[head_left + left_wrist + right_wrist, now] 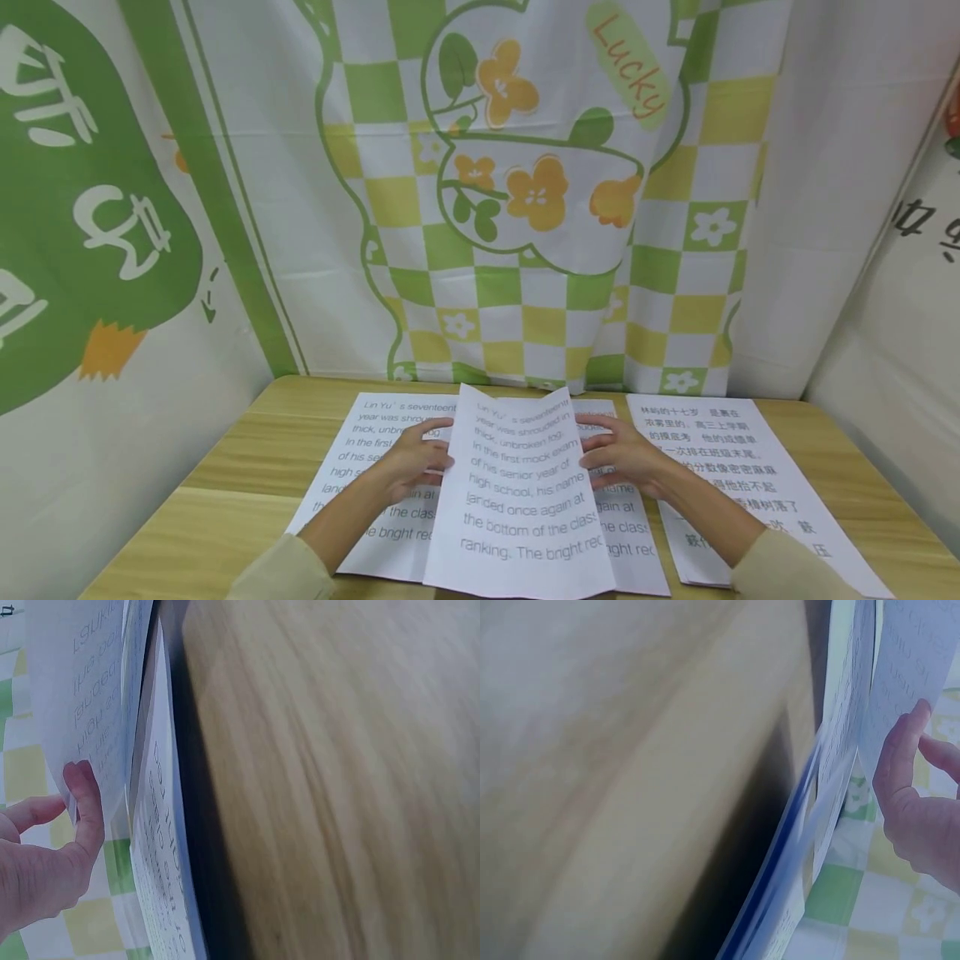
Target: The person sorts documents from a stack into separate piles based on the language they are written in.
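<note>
A white sheet of paper [525,500] printed with English text is held up in front of me, bowed between both hands. My left hand [411,460] pinches its left edge. In the left wrist view, thumb and finger of the left hand [56,859] meet at the sheet's edge [79,697]. On the opposite side, my right hand [628,458] pinches the right edge. The right wrist view has the right hand [919,802] with its fingertips at the sheet [911,656]. Behind the raised sheet lie English-text papers [637,550], partly covered by it.
More English-text paper [367,550] lies at the left on the wooden table [195,517]. Pages with Chinese text [795,508] lie at the right, partly under the right forearm. A patterned green and yellow curtain [517,325] hangs along the table's back edge.
</note>
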### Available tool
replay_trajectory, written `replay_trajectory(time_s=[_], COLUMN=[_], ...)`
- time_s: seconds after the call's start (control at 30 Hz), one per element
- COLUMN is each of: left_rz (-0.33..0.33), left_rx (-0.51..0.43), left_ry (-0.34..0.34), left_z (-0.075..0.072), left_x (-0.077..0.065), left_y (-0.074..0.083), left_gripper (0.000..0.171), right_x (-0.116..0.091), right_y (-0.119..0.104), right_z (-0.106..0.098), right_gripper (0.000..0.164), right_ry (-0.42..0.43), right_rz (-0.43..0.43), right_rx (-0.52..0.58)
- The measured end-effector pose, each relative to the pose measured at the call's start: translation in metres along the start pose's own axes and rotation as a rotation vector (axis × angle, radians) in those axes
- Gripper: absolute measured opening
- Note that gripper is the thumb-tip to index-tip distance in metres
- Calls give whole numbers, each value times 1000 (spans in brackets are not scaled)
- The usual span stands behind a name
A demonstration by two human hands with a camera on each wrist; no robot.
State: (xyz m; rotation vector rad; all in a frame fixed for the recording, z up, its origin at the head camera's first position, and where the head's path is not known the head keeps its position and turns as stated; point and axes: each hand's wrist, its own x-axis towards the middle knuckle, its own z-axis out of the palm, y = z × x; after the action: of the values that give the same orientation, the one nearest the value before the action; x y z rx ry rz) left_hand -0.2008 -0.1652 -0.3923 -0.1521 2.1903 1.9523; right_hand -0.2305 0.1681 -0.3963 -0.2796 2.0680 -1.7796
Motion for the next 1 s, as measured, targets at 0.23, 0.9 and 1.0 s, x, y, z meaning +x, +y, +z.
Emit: replay_trajectory(time_s=[0.23, 0.9, 1.0], left_rz=[-4, -26, -20], left_rx=[11, 60, 62], left_ry=[7, 44, 40], left_z=[-8, -47, -50], left_x=[-1, -11, -12], left_y=[-1, 0, -1], left_gripper=[70, 68, 68], right_x=[3, 14, 16], right_y=[-1, -13, -12], right_z=[9, 43, 46], right_gripper=[80, 81, 82], right_ry=[26, 63, 68], right_rz=[7, 42, 52], right_rx=[5, 42, 51])
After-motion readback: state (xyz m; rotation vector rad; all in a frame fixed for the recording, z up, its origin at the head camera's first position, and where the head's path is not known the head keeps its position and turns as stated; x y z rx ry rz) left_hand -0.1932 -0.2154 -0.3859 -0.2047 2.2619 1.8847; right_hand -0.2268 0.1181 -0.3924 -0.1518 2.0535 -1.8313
